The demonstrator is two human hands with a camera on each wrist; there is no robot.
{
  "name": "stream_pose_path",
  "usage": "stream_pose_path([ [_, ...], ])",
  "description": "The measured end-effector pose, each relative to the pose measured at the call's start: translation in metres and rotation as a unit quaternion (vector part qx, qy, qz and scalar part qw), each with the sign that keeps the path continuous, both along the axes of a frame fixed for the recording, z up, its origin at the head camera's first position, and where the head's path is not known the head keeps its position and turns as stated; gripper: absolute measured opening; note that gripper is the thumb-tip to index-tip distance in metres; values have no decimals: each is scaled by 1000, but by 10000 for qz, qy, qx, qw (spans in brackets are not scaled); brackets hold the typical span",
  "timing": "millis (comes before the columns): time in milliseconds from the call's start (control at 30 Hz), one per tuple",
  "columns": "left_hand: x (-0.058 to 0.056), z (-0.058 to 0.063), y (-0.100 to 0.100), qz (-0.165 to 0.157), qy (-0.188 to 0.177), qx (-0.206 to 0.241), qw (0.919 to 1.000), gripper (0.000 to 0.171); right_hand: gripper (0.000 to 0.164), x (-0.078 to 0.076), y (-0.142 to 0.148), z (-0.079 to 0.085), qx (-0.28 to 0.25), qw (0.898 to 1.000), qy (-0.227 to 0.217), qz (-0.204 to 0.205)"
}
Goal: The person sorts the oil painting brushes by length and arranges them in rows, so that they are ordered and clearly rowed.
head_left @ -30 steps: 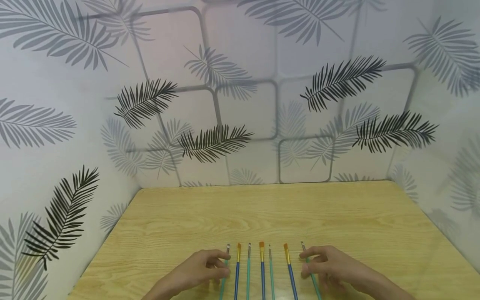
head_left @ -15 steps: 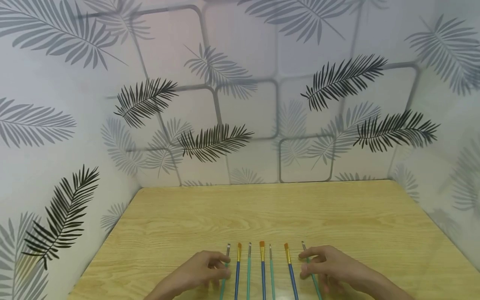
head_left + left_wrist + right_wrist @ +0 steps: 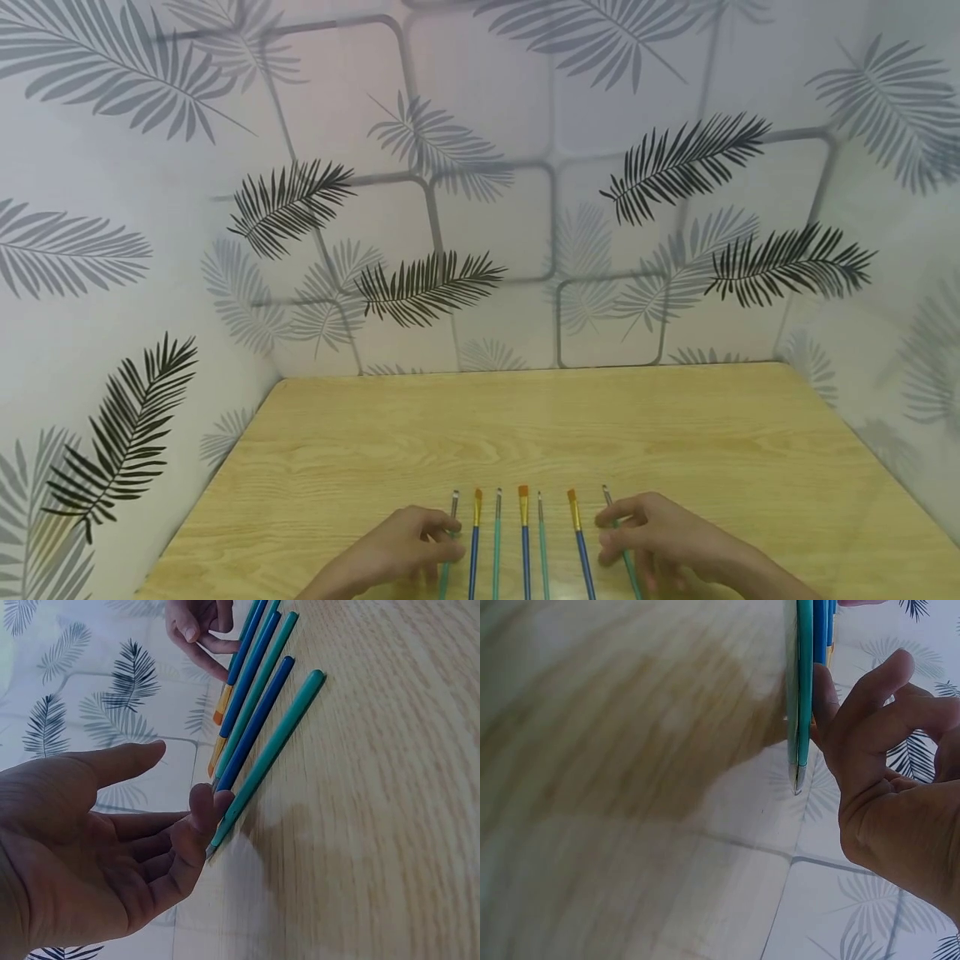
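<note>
Several paintbrushes lie in a row on the wooden table [image 3: 525, 417], bristles pointing away. My left hand [image 3: 405, 546] is over the leftmost teal paintbrush [image 3: 444, 577]; in the left wrist view its thumb is spread and the fingers bend loosely beside the teal handle [image 3: 274, 746]. At the other end, my right hand [image 3: 667, 533] is over the rightmost teal paintbrush [image 3: 629, 568], thumb and fingers apart. The right wrist view has its loosely bent fingers beside that handle [image 3: 805, 675]. Neither hand grips a brush.
Between the hands lie blue-handled brushes with orange bristles, among them a wide one [image 3: 525, 542], and slim teal ones such as this thin brush [image 3: 543, 546]. A wall [image 3: 495, 225] with a leaf pattern stands behind the table.
Both hands stay almost where they were, with only slight shifts of the fingers. The brushes lie as before; the head view tilts a little.
</note>
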State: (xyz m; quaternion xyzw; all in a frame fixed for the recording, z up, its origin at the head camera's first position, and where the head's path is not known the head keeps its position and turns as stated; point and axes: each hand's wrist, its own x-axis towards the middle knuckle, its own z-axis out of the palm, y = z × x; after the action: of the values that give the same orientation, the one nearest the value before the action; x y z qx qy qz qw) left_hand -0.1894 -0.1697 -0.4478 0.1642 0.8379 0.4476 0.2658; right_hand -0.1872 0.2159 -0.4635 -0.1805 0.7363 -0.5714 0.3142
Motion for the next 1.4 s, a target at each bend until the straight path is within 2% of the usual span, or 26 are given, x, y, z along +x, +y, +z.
stream_pose_path([
  [400, -3, 0, 10, 172, 123, -530, 9984, 44, 58, 0, -4, 3, 155, 9998, 22, -107],
  [833, -4, 2, 17, 164, 77, -588, 9981, 41, 55, -1, -7, 5, 315, 9991, -20, -290],
  [1067, -4, 1, 20, 134, 240, -600, 9978, 41, 55, 1, -10, 4, 261, 9991, 200, -257],
  [1400, -6, 0, 26, 358, 608, -838, 9940, 34, 49, -2, -20, 4, 572, 9969, 364, -398],
])
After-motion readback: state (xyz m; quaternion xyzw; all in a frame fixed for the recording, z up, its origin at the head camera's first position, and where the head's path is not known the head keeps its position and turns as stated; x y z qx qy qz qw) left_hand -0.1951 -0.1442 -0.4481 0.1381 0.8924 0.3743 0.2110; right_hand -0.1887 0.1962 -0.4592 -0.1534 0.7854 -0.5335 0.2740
